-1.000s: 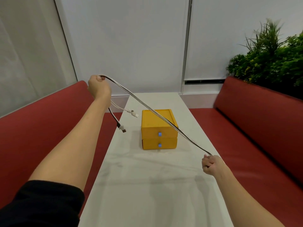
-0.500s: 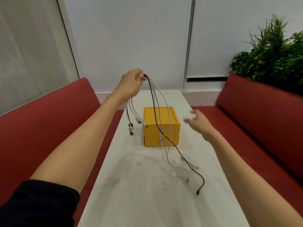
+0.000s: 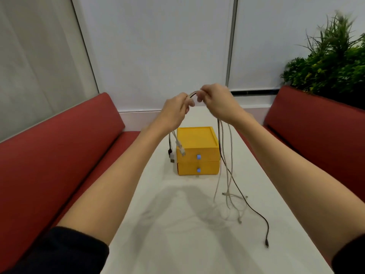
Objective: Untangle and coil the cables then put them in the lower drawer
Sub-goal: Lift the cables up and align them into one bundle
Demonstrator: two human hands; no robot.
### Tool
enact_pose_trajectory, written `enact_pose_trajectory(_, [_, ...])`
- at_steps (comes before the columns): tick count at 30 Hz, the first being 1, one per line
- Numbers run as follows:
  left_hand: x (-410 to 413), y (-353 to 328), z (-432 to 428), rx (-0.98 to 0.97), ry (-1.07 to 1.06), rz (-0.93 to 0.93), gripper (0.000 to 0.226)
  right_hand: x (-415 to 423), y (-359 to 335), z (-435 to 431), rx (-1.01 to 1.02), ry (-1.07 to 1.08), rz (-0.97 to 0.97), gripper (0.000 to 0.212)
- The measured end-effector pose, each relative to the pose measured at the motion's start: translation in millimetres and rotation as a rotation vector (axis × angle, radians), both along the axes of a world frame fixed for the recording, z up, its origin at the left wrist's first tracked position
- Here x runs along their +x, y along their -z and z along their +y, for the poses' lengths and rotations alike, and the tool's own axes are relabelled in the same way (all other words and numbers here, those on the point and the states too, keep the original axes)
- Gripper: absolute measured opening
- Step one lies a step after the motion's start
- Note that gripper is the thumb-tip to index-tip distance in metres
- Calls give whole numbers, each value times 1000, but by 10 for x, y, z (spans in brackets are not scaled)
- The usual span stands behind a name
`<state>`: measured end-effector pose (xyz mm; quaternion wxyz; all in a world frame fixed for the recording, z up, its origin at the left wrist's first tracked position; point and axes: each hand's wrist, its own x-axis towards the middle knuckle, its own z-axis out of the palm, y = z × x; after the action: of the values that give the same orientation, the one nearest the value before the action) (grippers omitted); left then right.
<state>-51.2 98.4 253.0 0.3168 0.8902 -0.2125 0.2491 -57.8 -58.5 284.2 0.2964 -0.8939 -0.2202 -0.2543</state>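
Scene: A person's view down a long white tabletop (image 3: 158,244) between two red padded benches (image 3: 59,155), with both bare forearms reaching forward.
Cables: A bundle of thin white and black charging cables (image 3: 229,155) arches between the two hands, high above the tabletop. Short plug ends (image 3: 174,151) dangle under the left hand, in front of the box's left edge. The long ends drop from the right hand and trail in a loose, crossed heap on the tabletop, right of the box. The black cable's plug (image 3: 266,244) lies nearest the viewer.
Left hand: The left hand (image 3: 175,109) has its grip closed, fingers curled round the bundle.
Right hand: The right hand (image 3: 217,103), just beside it, pinches the same bundle with curled fingers at the top of the arch.
Drawer box: A small yellow box of two stacked drawers (image 3: 195,139) stands mid-tabletop. The lower drawer (image 3: 198,168), with a small blue knob, is closed.
Stage: Probably sorting the strands; no coil is formed yet.
Risks: Pulling the hands apart could tighten the crossings in the trailing heap into a knot. The dangling plugs could snag the box and drag it. A slack pinch could let single strands slip free and fall.
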Motion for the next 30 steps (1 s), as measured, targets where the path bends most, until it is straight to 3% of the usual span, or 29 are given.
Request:
enact_pose_trajectory(3, [-19, 289, 140, 17, -16, 53, 22, 73, -92, -222, 92, 88, -59, 34])
enact_pose_trajectory(7, [-43, 550, 270, 21, -43, 100, 22, 156, 0, -432, 213, 52, 10, 32])
enact_pose_trajectory(12, [-48, 457, 356, -200, -105, 104, 31, 192, 405, -478, 454, -37, 334, 30])
enact_pose_trajectory(14, [-46, 388, 365, -142, -146, 77, 31, 187, 497, -502, 263, -9, 433, 25])
enact_pose_trajectory(16, [-58, 301, 328, -31, -176, 74, 31, 168, 479, -483, -81, 114, 378, 27])
enact_pose_trajectory(18, [-89, 188, 233, 106, -181, 59, 30, 122, 439, -354, -276, 152, 215, 59])
enact_pose_trajectory(20, [-139, 62, 99, 259, -158, 8, 27, 35, 393, -143, -386, 127, -65, 70])
enact_pose_trajectory(22, [-180, -40, -5, 393, -130, -52, 22, 9, 387, 24, -443, 7, -212, 59])
enact_pose_trajectory(24, [-205, -95, -26, 479, -140, -99, 21, 23, 395, 45, -395, -112, -191, 44])
enact_pose_trajectory(30, [-249, -43, 58, 501, -201, -173, 28, 87, 477, -155, -440, -46, -217, 31])
